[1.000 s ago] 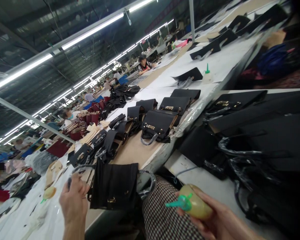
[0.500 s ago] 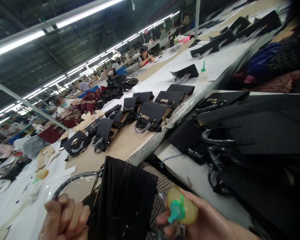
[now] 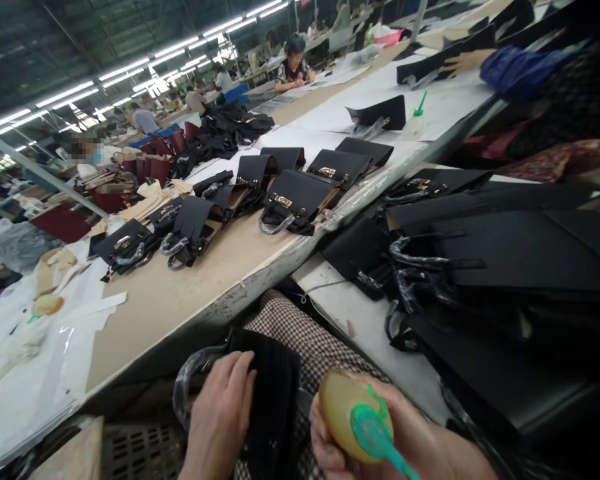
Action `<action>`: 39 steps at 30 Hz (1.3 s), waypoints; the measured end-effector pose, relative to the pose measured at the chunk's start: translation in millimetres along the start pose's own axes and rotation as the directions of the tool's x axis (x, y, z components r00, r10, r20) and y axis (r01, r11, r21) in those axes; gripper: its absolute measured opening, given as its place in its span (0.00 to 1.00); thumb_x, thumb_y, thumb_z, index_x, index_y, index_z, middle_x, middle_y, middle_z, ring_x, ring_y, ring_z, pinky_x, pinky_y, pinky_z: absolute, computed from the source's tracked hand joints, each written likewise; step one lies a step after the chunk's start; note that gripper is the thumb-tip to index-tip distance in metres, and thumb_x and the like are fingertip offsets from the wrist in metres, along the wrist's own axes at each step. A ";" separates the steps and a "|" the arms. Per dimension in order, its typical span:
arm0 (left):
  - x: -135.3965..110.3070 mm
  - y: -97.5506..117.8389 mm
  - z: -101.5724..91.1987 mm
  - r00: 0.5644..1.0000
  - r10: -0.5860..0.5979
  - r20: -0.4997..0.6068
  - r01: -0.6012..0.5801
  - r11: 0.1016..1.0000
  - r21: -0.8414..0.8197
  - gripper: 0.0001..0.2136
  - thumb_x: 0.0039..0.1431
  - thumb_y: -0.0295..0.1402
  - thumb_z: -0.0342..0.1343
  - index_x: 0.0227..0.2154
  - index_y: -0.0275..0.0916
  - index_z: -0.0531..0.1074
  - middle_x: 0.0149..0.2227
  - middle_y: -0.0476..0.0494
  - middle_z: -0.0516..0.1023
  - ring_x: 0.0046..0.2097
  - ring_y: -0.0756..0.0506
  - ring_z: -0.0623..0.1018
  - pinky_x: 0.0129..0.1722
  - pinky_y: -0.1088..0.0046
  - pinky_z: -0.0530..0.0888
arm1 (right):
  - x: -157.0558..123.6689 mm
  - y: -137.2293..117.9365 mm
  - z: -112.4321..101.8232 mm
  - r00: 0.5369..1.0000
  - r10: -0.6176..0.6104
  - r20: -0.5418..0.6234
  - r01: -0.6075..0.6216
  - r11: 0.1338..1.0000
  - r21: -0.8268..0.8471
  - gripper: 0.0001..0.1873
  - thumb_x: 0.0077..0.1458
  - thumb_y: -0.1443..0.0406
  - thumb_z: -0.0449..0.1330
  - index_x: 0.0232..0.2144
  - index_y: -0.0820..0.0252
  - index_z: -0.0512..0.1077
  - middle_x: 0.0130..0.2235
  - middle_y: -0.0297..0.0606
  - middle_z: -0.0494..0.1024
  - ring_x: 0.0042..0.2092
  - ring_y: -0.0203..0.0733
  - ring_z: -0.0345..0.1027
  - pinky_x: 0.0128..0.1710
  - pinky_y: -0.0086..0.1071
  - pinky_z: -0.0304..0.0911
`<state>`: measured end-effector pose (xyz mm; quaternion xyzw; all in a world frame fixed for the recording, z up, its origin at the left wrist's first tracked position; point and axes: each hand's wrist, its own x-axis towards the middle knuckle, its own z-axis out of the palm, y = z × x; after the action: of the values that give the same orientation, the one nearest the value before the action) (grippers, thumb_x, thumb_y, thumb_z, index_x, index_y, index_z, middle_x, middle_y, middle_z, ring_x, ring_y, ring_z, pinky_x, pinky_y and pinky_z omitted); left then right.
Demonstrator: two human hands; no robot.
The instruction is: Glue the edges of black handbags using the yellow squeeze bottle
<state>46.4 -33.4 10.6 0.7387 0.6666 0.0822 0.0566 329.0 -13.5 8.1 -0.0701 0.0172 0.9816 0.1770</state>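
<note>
Clasping yellowish squeeze bottle (image 3: pixel 337 407) in right grip (image 3: pixel 415 420), digits wrapped round it; green nozzle (image 3: pixel 375 433) aimed down-right, away from bag, swung over from down-left half a second ago. Laid across top of black bag (image 3: pixel 273 400) with left grip (image 3: pixel 223 407), moved in from handle loop (image 3: pixel 183 383); can't tell if pinching or only pressing. Bag now lowered against checked cloth (image 3: pixel 305 320) over lap. Likely meaning: bag steadied low, bottle close at hand, nozzle not lined up with it. Down left, perforated crate (image 3: pixel 145 453). Beyond lap, counter (image 3: pixel 180 320) with finished-looking black bags (image 3: pixel 297 193) in rough rows; second yellowish bottle (image 3: pixel 49 305) lying at left. To right, more black bags (image 3: pixel 520 257) heaped on lower white surface (image 3: pixel 325 280). Further up, newly in view: co-worker's hand (image 3: pixel 465 61), blue sleeve (image 3: pixel 517 70), at black panel (image 3: pixel 430 67). Far back, seated person (image 3: pixel 295 67).
</note>
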 end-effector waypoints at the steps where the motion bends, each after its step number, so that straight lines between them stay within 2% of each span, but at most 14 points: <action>1: 3.7 4.8 12.3 0.967 -0.116 0.229 0.134 0.989 -0.065 0.17 0.71 0.39 0.51 0.59 0.43 0.71 0.57 0.38 0.78 0.57 0.40 0.78 0.57 0.65 0.73 | 0.8 1.8 -1.0 1.000 -0.002 -0.012 0.002 1.000 0.002 0.31 0.54 0.44 0.62 0.39 0.70 0.78 0.33 0.44 0.76 0.35 0.45 0.68 0.41 0.35 0.59; 2: 8.6 5.8 25.5 0.928 -0.191 0.321 0.220 0.974 -0.057 0.18 0.70 0.41 0.52 0.57 0.39 0.71 0.54 0.34 0.79 0.54 0.37 0.80 0.52 0.62 0.75 | 0.8 3.5 -2.6 0.999 0.001 -0.033 -0.001 1.000 0.009 0.31 0.55 0.44 0.62 0.39 0.71 0.78 0.33 0.45 0.77 0.35 0.45 0.68 0.40 0.35 0.59; 4: 19.0 -3.6 52.3 0.877 -0.304 0.371 0.330 0.944 -0.007 0.24 0.67 0.44 0.55 0.55 0.29 0.72 0.52 0.23 0.78 0.56 0.25 0.77 0.52 0.49 0.73 | -1.0 6.0 -7.1 0.995 0.033 -0.097 -0.028 0.999 0.045 0.31 0.55 0.44 0.62 0.39 0.71 0.78 0.33 0.45 0.77 0.35 0.45 0.69 0.42 0.35 0.59; 6: 26.2 -23.8 74.9 0.826 -0.387 0.411 0.425 0.905 -0.002 0.28 0.61 0.47 0.62 0.51 0.24 0.73 0.50 0.19 0.78 0.53 0.23 0.78 0.51 0.46 0.73 | -3.6 7.0 -10.9 0.988 0.056 -0.141 -0.046 0.996 0.074 0.30 0.55 0.45 0.62 0.38 0.70 0.78 0.34 0.44 0.78 0.34 0.44 0.69 0.44 0.35 0.59; 12: 15.8 -74.2 112.3 0.754 -0.460 0.469 0.601 0.771 -0.210 0.16 0.62 0.43 0.66 0.44 0.35 0.75 0.43 0.43 0.81 0.46 0.42 0.81 0.50 0.59 0.77 | -1.9 2.8 -11.3 0.991 0.035 -0.131 -0.025 0.997 0.077 0.29 0.54 0.46 0.64 0.38 0.71 0.79 0.34 0.45 0.79 0.35 0.45 0.70 0.43 0.34 0.58; 16: 4.3 -78.5 131.0 0.729 -0.484 0.485 0.663 0.677 -0.320 0.08 0.66 0.35 0.63 0.35 0.35 0.75 0.34 0.50 0.78 0.36 0.47 0.79 0.41 0.66 0.78 | 1.6 4.0 -16.1 0.988 0.061 -0.140 -0.051 0.996 0.073 0.32 0.54 0.45 0.61 0.40 0.72 0.79 0.34 0.47 0.79 0.36 0.47 0.71 0.43 0.36 0.58; 20: 0.2 -71.9 139.9 0.728 -0.475 0.494 0.678 0.604 -0.418 0.11 0.69 0.35 0.59 0.31 0.36 0.72 0.27 0.55 0.72 0.27 0.51 0.74 0.30 0.73 0.74 | 0.5 6.5 -19.9 0.985 0.056 -0.162 -0.047 0.997 0.059 0.32 0.56 0.45 0.60 0.40 0.72 0.79 0.33 0.45 0.78 0.35 0.46 0.70 0.47 0.38 0.57; 24: -0.3 -59.4 122.9 0.784 -0.452 0.425 0.619 0.609 -0.495 0.14 0.69 0.39 0.58 0.29 0.37 0.70 0.25 0.55 0.68 0.27 0.51 0.71 0.30 0.72 0.71 | -2.8 6.7 -17.7 0.989 0.032 -0.145 -0.029 0.999 0.023 0.31 0.55 0.44 0.61 0.38 0.70 0.79 0.34 0.45 0.78 0.34 0.46 0.69 0.49 0.41 0.58; 29: -2.5 -35.9 59.1 0.858 -0.471 0.204 0.501 0.686 -0.528 0.09 0.61 0.41 0.58 0.30 0.43 0.68 0.32 0.49 0.72 0.37 0.43 0.74 0.42 0.65 0.68 | -6.8 5.7 -15.2 0.989 -0.035 -0.146 0.034 0.999 -0.003 0.30 0.55 0.44 0.63 0.39 0.68 0.79 0.34 0.43 0.77 0.33 0.44 0.67 0.48 0.41 0.59; 31: -6.7 -24.7 30.9 0.831 -0.538 0.142 0.522 0.666 -0.533 0.08 0.64 0.42 0.56 0.36 0.44 0.67 0.33 0.49 0.74 0.35 0.43 0.74 0.41 0.65 0.67 | -6.7 6.1 -13.5 0.989 -0.034 -0.141 0.035 0.999 0.004 0.29 0.55 0.44 0.62 0.38 0.67 0.79 0.34 0.43 0.76 0.34 0.44 0.67 0.48 0.42 0.60; 33: -12.7 -11.1 11.0 0.750 -0.660 0.052 0.574 0.609 -0.548 0.12 0.68 0.47 0.51 0.38 0.45 0.64 0.30 0.51 0.72 0.33 0.43 0.73 0.38 0.66 0.68 | -6.5 7.7 -11.2 0.992 -0.025 -0.123 0.027 1.000 0.015 0.28 0.55 0.45 0.63 0.37 0.67 0.78 0.34 0.43 0.75 0.34 0.44 0.67 0.49 0.44 0.60; 36: -21.1 12.1 3.7 0.636 -0.771 -0.037 0.586 0.514 -0.627 0.19 0.73 0.51 0.38 0.46 0.41 0.64 0.41 0.43 0.77 0.44 0.42 0.78 0.44 0.67 0.73 | -8.2 10.0 -14.2 0.994 0.001 -0.109 0.003 0.999 0.037 0.29 0.54 0.44 0.63 0.40 0.67 0.79 0.35 0.44 0.74 0.35 0.45 0.67 0.52 0.48 0.59; 38: -24.6 23.1 8.8 0.660 -0.751 0.008 0.566 0.490 -0.663 0.26 0.75 0.49 0.28 0.51 0.38 0.66 0.49 0.36 0.79 0.49 0.42 0.80 0.47 0.68 0.76 | -8.6 9.0 -28.1 0.993 0.012 -0.118 -0.011 1.000 0.010 0.29 0.54 0.44 0.63 0.42 0.63 0.81 0.38 0.46 0.75 0.35 0.45 0.67 0.54 0.51 0.58; 39: -26.4 26.4 11.6 0.687 -0.726 0.035 0.560 0.498 -0.662 0.26 0.75 0.48 0.30 0.53 0.38 0.68 0.51 0.36 0.80 0.51 0.42 0.80 0.48 0.68 0.76 | -7.7 7.9 -39.2 0.990 0.016 -0.137 -0.021 0.999 -0.037 0.29 0.53 0.41 0.62 0.41 0.59 0.81 0.38 0.45 0.75 0.34 0.45 0.67 0.53 0.52 0.58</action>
<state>71.9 -62.1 3.1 0.3533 0.8279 0.3627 0.2413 338.5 -25.9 -29.5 -0.1403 0.0111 0.9762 0.1651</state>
